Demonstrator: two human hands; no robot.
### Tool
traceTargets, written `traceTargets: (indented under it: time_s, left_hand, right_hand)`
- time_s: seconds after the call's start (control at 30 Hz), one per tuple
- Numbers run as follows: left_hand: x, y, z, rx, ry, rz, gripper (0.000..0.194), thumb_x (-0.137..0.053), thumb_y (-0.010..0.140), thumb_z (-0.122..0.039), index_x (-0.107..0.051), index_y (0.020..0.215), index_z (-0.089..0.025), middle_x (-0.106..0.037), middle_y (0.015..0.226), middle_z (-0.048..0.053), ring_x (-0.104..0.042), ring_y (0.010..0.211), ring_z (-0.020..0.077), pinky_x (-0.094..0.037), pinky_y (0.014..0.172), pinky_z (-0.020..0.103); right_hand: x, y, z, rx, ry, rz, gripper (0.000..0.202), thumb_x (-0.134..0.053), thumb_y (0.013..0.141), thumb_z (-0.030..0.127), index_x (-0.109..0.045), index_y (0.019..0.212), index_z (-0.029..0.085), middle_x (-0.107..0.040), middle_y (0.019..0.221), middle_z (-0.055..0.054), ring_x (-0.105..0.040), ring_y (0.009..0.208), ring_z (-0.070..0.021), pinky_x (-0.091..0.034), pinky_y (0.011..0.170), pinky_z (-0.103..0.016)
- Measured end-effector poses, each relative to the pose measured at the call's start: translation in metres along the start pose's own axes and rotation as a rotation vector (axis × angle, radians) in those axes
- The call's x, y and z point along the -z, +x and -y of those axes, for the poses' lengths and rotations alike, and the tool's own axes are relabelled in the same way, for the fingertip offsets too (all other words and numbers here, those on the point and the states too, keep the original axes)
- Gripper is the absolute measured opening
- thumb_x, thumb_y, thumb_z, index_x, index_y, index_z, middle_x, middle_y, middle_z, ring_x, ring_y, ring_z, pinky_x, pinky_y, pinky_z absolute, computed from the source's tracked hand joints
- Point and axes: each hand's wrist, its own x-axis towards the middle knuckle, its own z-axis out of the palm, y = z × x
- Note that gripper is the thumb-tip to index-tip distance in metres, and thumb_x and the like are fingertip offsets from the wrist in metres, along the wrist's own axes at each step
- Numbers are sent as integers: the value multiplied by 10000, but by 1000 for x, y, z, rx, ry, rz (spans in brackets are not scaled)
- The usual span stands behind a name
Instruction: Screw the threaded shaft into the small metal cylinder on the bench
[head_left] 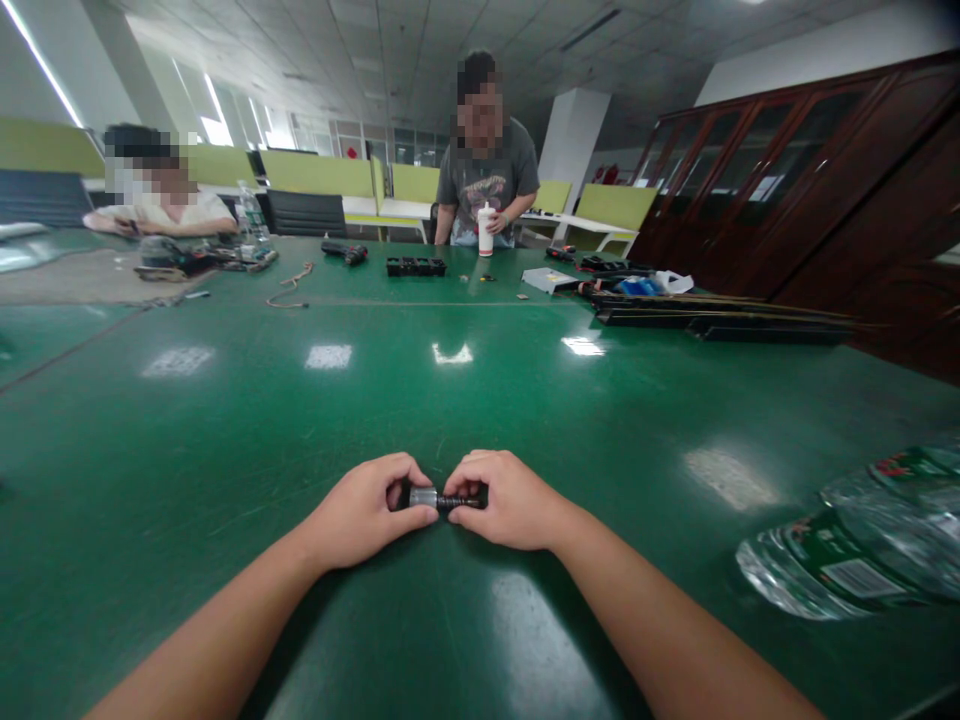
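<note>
**While the left hand [364,512] and the right hand [514,500] pinch its two ends, a small grey-and-black cylindrical metal part [424,497] lies crosswise between them**

Although the fingers hide portions of it, the metal part shows two sections: a broad, shiny grey cylinder on the left and a slimmer, dark, ribbed shaft on the right. It sits midway between the hands, low over the glossy green tabletop [360,400]; whether it touches that surface I cannot tell.

The left hand is clamped on the grey cylinder, thumb on the near side and index finger on the far side. The right hand has its fingertips closed around the ribbed shaft, thumb nearest the wearer. The two hands are close but apart, with a short stretch of the part bare between them.

The step in hand appears to be a two-handed manipulation of the part, perhaps turning or fitting one section against the other. The next move would call for a steady left grip and fine fingertip control on the right, keeping both sections in line.

Its long axis runs left to right, nearly level across the view, with the slim end pointing toward the right palm. Whether the ribs are a thread or a coil is too small to tell.

Well apart, on the right, lie clear plastic bottles with green labels [847,560].
</note>
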Motion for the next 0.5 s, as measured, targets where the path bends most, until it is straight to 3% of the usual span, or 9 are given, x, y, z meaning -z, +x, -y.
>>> traceTargets:
  time_s: [0.5]
  left_hand:
    - [-1,-1,1,0,-11,0,246,-640,818,-415,-647,918,-191,-564,731,-19,-512,662,147,-358,589,243]
  right_hand:
    - [1,0,-2,1,-32,-17,91,-720,724,184,-697,812,186,-626,724,0,-563,713,-131,-413,667,-243]
